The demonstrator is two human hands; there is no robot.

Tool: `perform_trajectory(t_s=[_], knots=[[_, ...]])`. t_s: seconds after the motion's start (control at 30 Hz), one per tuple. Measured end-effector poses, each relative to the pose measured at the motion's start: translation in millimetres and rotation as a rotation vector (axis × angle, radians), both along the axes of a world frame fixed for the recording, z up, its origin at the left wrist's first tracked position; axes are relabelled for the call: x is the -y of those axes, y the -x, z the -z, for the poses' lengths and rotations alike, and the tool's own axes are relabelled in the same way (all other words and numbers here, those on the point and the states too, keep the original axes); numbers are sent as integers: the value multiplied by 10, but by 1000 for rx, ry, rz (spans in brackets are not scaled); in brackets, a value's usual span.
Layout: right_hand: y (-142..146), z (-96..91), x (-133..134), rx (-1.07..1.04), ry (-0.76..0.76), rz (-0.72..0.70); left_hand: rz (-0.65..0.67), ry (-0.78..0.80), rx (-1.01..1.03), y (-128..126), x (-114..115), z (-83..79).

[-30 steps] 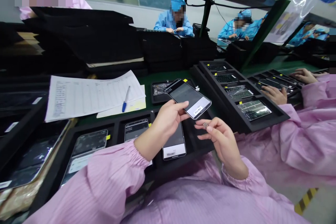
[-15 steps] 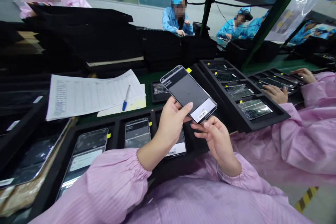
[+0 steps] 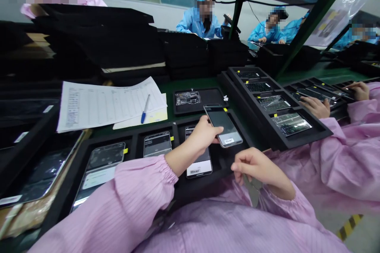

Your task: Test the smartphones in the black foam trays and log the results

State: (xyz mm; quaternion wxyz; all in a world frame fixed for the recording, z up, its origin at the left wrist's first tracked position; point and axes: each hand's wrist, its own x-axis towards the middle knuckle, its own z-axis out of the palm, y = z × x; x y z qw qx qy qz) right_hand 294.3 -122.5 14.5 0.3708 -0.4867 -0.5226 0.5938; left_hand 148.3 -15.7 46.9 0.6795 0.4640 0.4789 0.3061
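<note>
My left hand [image 3: 204, 134] grips a black smartphone [image 3: 224, 125] by its left edge, low over the right end of a black foam tray [image 3: 133, 142]. The tray holds several more phones, one [image 3: 198, 164] partly under my wrist. My right hand [image 3: 255, 164] is curled shut near my lap, below the tray's front edge. A thin grey tool, likely tweezers [image 3: 252, 191], sticks down from it.
Papers [image 3: 107, 102] with a blue pen [image 3: 145, 109] lie behind the tray. A small black tray [image 3: 198, 99] holds parts. To the right is a long tray of boards [image 3: 276, 106], where a neighbour's hands [image 3: 316, 106] work. Black trays are stacked at the back.
The phone has come down from in front of me to just over the tray's right end. My right hand let go of its lower edge and dropped back toward my lap.
</note>
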Motion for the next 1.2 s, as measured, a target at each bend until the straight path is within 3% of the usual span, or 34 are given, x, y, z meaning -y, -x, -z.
perform_trajectory(t_s=[0.07, 0.2, 0.27, 0.33, 0.47, 0.53, 0.6, 0.67, 0.73, 0.8, 0.9, 0.97, 1.1, 1.2], knots=[[-34, -29, 67, 19, -123, 83, 32, 39, -54, -93, 3, 120], [28, 122, 64, 149, -498, 551, 88, 43, -118, -322, 109, 319], [82, 274, 36, 295, -679, 713, 101, 14, -124, -364, 173, 305], [132, 429, 27, 439, -848, 751, 73, -42, -125, -269, 238, 186], [194, 612, 33, 639, -1046, 694, -81, -273, 3, 402, 411, -247], [200, 622, -1, 681, -1050, 713, -240, -514, 110, 878, 532, -432], [200, 600, -70, 713, -1014, 736, -448, -808, 79, 1348, 658, -492], [200, 570, -152, 753, -966, 736, -659, -1049, -53, 1763, 774, -378], [204, 554, -221, 793, -920, 722, -810, -1232, -230, 2102, 871, -112], [212, 557, -262, 818, -893, 713, -830, -1319, -499, 2358, 944, 218], [242, 580, -283, 833, -863, 699, -663, -1305, -988, 2581, 983, 606], [286, 585, -289, 834, -842, 666, -529, -1171, -1151, 2639, 946, 722], [435, 562, -300, 827, -824, 543, -292, -891, -1201, 2645, 796, 739], [567, 549, -280, 819, -840, 487, -274, -830, -1175, 2630, 764, 726]])
